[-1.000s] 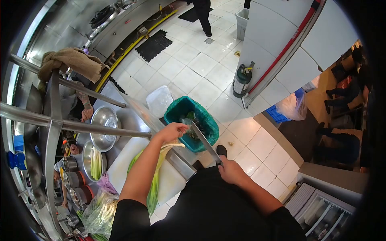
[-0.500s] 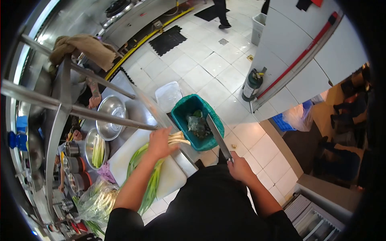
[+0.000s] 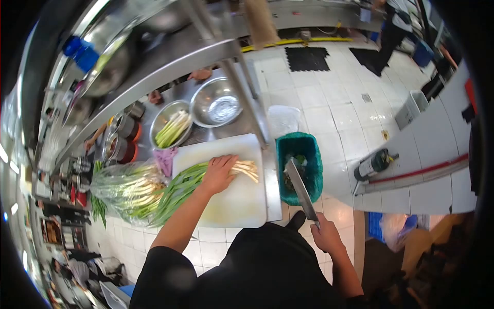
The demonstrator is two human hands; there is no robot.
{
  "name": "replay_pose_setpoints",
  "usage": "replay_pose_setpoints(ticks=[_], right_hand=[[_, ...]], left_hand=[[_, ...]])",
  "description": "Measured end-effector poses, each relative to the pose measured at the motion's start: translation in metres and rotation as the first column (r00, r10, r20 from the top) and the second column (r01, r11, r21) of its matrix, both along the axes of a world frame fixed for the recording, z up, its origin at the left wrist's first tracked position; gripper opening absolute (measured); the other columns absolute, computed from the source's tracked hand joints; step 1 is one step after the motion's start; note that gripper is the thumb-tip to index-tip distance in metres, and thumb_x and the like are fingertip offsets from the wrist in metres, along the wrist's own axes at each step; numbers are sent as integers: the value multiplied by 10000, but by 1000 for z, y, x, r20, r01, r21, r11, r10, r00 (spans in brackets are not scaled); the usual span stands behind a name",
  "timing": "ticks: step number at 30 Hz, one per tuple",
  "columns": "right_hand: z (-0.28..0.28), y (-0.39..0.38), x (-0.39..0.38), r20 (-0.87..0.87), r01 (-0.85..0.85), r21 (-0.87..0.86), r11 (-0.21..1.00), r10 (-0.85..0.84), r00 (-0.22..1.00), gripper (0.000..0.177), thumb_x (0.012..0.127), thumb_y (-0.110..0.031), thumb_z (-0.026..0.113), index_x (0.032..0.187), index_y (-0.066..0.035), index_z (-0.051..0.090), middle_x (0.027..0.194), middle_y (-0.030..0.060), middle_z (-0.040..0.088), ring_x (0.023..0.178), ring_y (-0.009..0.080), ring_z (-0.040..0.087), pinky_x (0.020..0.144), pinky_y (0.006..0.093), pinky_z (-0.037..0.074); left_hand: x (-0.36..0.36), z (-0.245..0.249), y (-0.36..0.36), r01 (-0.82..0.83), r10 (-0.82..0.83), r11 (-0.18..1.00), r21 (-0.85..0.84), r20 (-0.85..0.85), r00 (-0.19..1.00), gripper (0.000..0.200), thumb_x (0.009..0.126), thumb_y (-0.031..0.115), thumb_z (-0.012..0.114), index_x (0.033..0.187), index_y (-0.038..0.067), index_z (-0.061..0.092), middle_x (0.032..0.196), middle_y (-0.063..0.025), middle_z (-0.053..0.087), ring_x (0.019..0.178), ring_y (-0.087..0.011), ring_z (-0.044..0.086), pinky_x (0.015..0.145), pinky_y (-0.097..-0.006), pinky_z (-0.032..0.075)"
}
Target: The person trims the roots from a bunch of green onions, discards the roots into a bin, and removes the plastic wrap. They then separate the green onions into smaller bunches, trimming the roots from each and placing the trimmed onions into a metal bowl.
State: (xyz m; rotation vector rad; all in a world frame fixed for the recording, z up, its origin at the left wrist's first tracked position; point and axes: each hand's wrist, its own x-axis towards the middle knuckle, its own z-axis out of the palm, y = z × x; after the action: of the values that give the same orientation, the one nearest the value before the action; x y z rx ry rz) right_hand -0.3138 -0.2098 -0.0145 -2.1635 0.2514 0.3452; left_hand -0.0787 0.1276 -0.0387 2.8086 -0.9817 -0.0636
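Observation:
My left hand (image 3: 220, 174) is closed over a bunch of green onions (image 3: 193, 177) near their white ends. The bunch lies across the white cutting board (image 3: 229, 208), its white ends pointing toward the bin side and its green leaves trailing left. In my right hand (image 3: 327, 236) is the handle of a wide-bladed knife (image 3: 303, 191). The blade points away from me, above the bin lined with a green bag (image 3: 317, 172), apart from the onions. Scraps and clear plastic show inside the bin. A plastic bag of more green onions (image 3: 131, 188) lies left of the board.
Behind the board stand a metal bowl of cut green onion stalks (image 3: 172, 129) and another metal bowl (image 3: 216, 105). A purple cloth (image 3: 164, 160) touches the board's left side. A steel shelf (image 3: 170, 72) overhangs the counter. Another person's hand (image 3: 199, 74) shows beyond the bowls.
My view has turned left. The green onions, raised at the board's edge before, now lie on the board under my left hand. The knife stays in my right hand over the bin.

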Motion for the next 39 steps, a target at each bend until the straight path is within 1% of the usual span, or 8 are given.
replay_pose_setpoints(ticks=[5, 7, 10, 15, 18, 20, 23, 39], right_hand=[[21, 24, 10, -21, -43, -17, 999, 42, 999, 358, 868, -104, 555, 1213, -31, 494, 725, 242, 614, 710, 448, 606, 633, 506, 467], [34, 40, 14, -63, -33, -22, 999, 32, 998, 360, 869, -103, 556, 1216, -28, 494, 730, 245, 615, 714, 449, 608, 638, 502, 470], [44, 75, 25, -47, -33, 11, 999, 33, 998, 369, 872, -104, 558, 1224, -20, 487, 751, 255, 620, 727, 456, 609, 647, 503, 471], [44, 149, 61, 239, -11, -200, 980, 60, 969, 373, 870, -98, 556, 1222, -3, 478, 769, 273, 618, 731, 464, 607, 663, 532, 470], [49, 178, 85, 213, 47, -285, 957, 15, 977, 380, 872, -103, 548, 1231, -3, 473, 777, 277, 622, 735, 466, 606, 675, 539, 474], [43, 195, 91, 173, 35, -315, 948, 21, 985, 385, 874, -109, 544, 1236, -3, 470, 782, 276, 625, 736, 467, 606, 678, 539, 474], [34, 219, 94, 146, 9, -344, 939, 44, 988, 393, 876, -119, 537, 1245, -3, 464, 787, 274, 629, 739, 466, 608, 686, 541, 473], [24, 251, 99, 132, -39, -324, 945, 86, 987, 407, 883, -141, 533, 1262, -19, 450, 792, 261, 635, 749, 459, 613, 685, 542, 476]], left_hand=[[-6, 23, 61, -233, 233, 971, 48, 2, 973, 1123, 590, 488, 818, 1484, 107, 255, 1452, -184, 352, 1348, -343, 327, 1107, -523, 220], [-8, 28, 97, -216, 260, 952, 219, -201, 944, 1239, 505, 573, 827, 1487, 88, 246, 1467, -205, 317, 1372, -365, 282, 1104, -549, 207], [-14, 13, 114, -157, 176, 982, 104, -202, 964, 1207, 513, 597, 802, 1461, 59, 284, 1435, -209, 343, 1344, -361, 313, 1103, -541, 218], [-17, 8, 107, -183, 178, 983, -26, -131, 975, 1057, 542, 564, 785, 1369, 35, 393, 1334, -212, 407, 1237, -398, 380, 1072, -522, 269], [-16, 2, 106, -160, 151, 984, -77, -115, 982, 987, 562, 548, 780, 1340, 55, 428, 1348, -217, 395, 1247, -409, 372, 1069, -524, 276], [-12, -1, 107, 8, -10, 984, -179, -9, 1000, 861, 596, 537, 770, 1266, 66, 503, 1379, -213, 368, 1282, -402, 351, 1083, -547, 246], [-7, -6, 111, -14, -4, 981, -195, -96, 995, 736, 617, 524, 764, 1174, 85, 565, 1392, -209, 361, 1289, -403, 349, 1085, -550, 247], [-3, -6, 102, 26, -26, 978, -208, 0, 1000, 776, 629, 532, 759, 1194, 38, 561, 1333, -194, 432, 1264, -362, 388, 1068, -553, 264]])
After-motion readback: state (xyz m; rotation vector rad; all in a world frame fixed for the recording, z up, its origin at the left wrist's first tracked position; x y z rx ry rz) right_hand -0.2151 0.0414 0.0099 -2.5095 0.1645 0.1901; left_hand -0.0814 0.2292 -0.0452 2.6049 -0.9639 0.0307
